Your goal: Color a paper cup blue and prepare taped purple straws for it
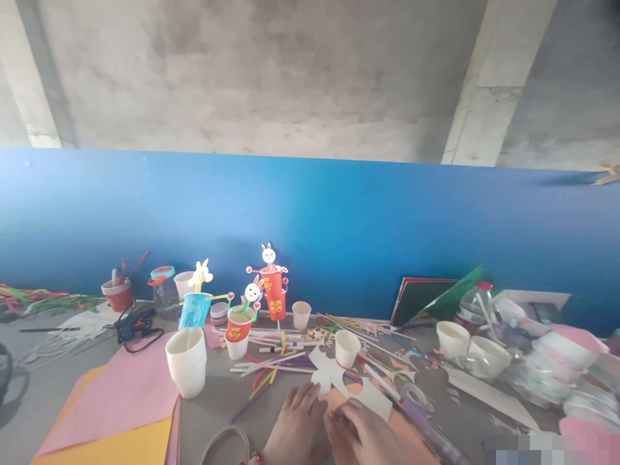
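My left hand [296, 420] is at the front middle of the table, fingers bent together, with a bright white paper disc [320, 381] at its fingertips. Close beside it, my right hand [361, 429] is curled with the fingers drawn in; whatever they hold is hidden. Orange paper [407, 434] lies under and beside the right hand. Just beyond is a white sheet with round holes cut out [372, 394]. Farther back stand paper-cup rabbit figures: a tall red one [276, 303], a shorter red one [239, 323] and a blue one [195, 311].
Stacked white cups [186, 365] stand left, near pink paper [130, 400] and a dark blue glue gun [135, 326]. Another white cup [347, 349] stands among sticks and scraps. A tape roll [415, 395] lies right, before cups and plastic wrapping [542, 381]. A blue partition [339, 226] rises behind.
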{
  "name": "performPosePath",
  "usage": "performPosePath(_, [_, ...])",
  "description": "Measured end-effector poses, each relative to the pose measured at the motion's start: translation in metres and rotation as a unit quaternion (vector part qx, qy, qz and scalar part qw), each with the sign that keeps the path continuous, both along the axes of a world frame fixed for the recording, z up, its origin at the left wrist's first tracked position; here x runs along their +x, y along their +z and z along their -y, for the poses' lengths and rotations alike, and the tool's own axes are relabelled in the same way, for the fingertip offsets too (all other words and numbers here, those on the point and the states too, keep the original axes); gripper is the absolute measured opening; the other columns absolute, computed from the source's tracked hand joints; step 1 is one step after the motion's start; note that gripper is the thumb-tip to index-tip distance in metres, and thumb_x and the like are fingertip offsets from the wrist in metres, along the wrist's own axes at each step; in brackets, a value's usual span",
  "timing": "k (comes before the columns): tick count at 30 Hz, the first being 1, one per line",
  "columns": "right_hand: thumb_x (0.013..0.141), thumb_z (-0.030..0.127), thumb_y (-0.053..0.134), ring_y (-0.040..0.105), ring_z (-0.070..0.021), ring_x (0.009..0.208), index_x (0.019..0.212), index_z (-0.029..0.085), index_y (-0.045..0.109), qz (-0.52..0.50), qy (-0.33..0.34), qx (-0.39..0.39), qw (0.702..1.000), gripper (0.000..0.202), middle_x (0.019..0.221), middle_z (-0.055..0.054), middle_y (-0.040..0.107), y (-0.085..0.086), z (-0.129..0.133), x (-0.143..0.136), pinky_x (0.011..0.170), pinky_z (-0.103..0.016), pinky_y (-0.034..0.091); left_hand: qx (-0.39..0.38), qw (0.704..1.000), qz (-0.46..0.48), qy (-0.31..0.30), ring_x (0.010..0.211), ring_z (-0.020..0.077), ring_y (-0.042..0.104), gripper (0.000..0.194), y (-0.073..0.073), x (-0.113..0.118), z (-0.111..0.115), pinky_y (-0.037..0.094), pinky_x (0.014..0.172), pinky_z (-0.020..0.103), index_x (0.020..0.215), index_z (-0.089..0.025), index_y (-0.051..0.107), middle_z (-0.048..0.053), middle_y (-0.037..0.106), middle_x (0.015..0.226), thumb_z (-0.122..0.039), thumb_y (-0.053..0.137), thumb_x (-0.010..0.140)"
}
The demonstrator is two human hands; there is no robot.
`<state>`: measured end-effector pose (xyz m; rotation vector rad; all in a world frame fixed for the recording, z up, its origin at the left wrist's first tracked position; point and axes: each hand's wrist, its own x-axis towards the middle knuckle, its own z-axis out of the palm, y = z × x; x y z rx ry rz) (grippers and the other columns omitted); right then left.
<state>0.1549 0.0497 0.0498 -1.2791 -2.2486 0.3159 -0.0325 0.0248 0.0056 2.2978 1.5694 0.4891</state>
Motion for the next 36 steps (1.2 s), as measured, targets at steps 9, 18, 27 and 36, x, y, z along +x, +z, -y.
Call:
performPosePath(9, [0.086, 0.03, 0.055, 0.064, -0.0201, 0.063, 0.062, 0.029, 0.056, -0.005, 0.026, -0.003, 1.0, 0.024, 0.064, 0.0, 0.064, -0.059, -0.02, 0.005, 0.057, -0.026, 0.042, 0.104, 0.994, -0.011, -0.014, 0.081, 0.021, 0.072, 0.027, 0.001, -0.006, 0.015, 0.057, 0.082, 0.031, 0.094, -0.021, 0.071, 0.006, 0.078, 0.085, -0.008, 0.049, 0.084])
performPosePath(18, [0.089, 0.023, 0.049, 0.065, -0.0175, 0.067, 0.073, 0.027, 0.059, 0.003, 0.042, -0.006, 0.999, 0.019, 0.076, 0.001, 0.067, -0.06, -0.017, 0.008, 0.06, -0.024, 0.046, 0.304, 0.947, 0.102, 0.022, 0.091, 0.0189, 0.074, 0.032, 0.045, -0.048, 0.046, 0.06, 0.079, 0.025, 0.118, -0.025, 0.063, 0.006, 0.078, 0.102, -0.013, 0.053, 0.091])
performPosePath(27, [0.09, 0.017, 0.046, 0.069, -0.0181, 0.077, 0.083, 0.025, 0.065, 0.023, 0.05, -0.032, 0.998, 0.021, 0.084, -0.001, 0.069, -0.044, -0.009, 0.007, 0.067, -0.022, 0.048, 0.295, 0.895, 0.27, 0.196, 0.06, 0.0134, 0.067, 0.017, 0.076, -0.083, 0.065, 0.054, 0.06, 0.019, 0.099, -0.024, 0.067, -0.002, 0.07, 0.07, -0.032, 0.051, 0.096])
performPosePath(36, [0.093, 0.02, 0.043, 0.067, -0.0186, 0.075, 0.08, 0.024, 0.065, 0.028, 0.055, -0.021, 0.998, 0.025, 0.081, -0.002, 0.068, -0.042, -0.007, 0.006, 0.066, -0.024, 0.049, 0.161, 0.974, 0.154, 0.039, 0.077, 0.0148, 0.072, 0.035, 0.042, -0.046, 0.041, 0.056, 0.076, 0.021, 0.121, -0.025, 0.063, 0.007, 0.075, 0.108, -0.018, 0.047, 0.091])
